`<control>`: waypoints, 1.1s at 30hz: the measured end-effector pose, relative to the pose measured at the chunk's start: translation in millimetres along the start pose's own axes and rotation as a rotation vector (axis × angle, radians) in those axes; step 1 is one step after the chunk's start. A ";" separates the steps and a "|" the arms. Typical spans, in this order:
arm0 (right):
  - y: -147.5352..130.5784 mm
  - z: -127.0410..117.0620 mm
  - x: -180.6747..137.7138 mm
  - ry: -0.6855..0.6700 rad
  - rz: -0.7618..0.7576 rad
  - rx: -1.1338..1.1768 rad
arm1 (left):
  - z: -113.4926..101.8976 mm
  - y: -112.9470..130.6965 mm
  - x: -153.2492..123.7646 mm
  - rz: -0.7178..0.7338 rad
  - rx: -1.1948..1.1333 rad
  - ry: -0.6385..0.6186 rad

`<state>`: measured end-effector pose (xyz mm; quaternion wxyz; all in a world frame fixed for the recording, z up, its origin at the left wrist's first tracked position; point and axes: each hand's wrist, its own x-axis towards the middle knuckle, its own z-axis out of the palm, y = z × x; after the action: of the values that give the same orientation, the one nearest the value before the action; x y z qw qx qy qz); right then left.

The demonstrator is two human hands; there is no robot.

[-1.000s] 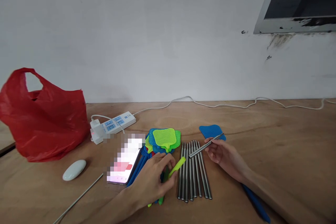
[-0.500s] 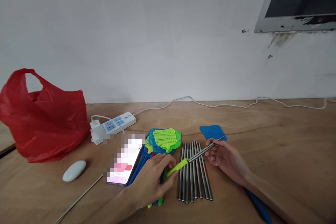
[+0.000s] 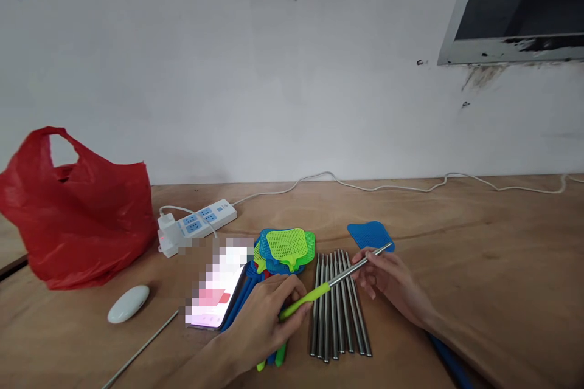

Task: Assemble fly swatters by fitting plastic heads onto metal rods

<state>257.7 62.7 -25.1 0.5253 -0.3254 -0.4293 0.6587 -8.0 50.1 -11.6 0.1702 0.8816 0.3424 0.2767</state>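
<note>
My left hand (image 3: pixel 267 322) is closed around a green plastic handle (image 3: pixel 305 301) lifted from a pile of green and blue fly swatter heads (image 3: pixel 285 247). My right hand (image 3: pixel 387 279) pinches a thin metal rod (image 3: pixel 360 265) whose near end meets the tip of the green handle. Both pieces hover just over a row of several metal rods (image 3: pixel 337 304) lying side by side on the wooden table (image 3: pixel 479 255). A blue swatter head (image 3: pixel 369 234) lies behind my right hand, its blue handle running under my right forearm.
A phone (image 3: pixel 216 292) with a lit screen lies left of the swatter pile. A white mouse (image 3: pixel 128 303), a white power strip (image 3: pixel 196 223) and a red plastic bag (image 3: pixel 75 209) sit further left. A white cable (image 3: pixel 410 187) runs along the wall.
The rod's end and the green handle's tip have come together; a second ago they were apart. My view has tilted slightly.
</note>
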 end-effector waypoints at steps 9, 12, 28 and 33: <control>5.2 12.9 -8.0 -0.123 0.076 -0.086 | -2.6 5.7 -0.7 0.016 -0.026 -0.004; 1.7 13.3 -5.7 -0.021 0.053 -0.039 | -7.3 4.0 2.7 -0.016 0.052 0.051; -3.5 0.5 3.7 0.103 0.074 0.019 | -9.2 -17.1 7.2 -0.037 0.395 0.071; 6.0 -8.1 7.2 0.054 0.099 -0.044 | -9.5 -17.2 7.8 -0.039 0.396 0.053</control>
<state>260.7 71.0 -33.8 0.4964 -0.3755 -0.4128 0.6650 -17.7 68.8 -9.6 -0.0102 0.8835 0.4116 0.2235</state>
